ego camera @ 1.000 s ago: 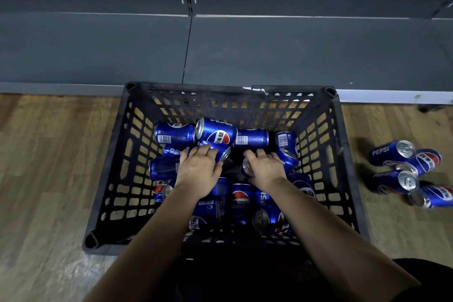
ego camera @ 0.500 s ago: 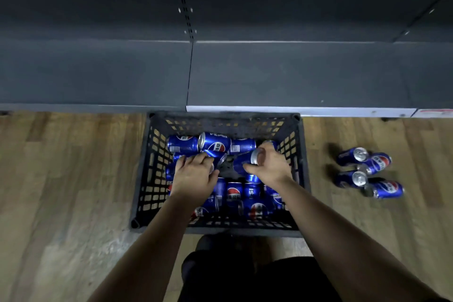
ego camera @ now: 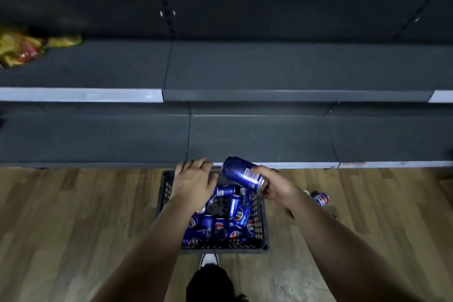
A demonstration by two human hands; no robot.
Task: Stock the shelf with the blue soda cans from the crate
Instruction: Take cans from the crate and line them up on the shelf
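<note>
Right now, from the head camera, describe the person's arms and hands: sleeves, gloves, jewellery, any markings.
Both arms are bare to the frame's edge: no sleeve on the left forearm or right forearm. The left hand and right hand are ungloved. No watch, bracelet, ring or marking is visible, though the light is dim.

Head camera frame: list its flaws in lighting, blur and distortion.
Head view: dim overall, the shelves fading to near black at the top. Head view: the yellow packets at far left are smeared by blur. Head view: the shelf uprights splay outward, a wide-angle effect. Head view: a bright glint sits on the blue can gripped by the right hand.
</note>
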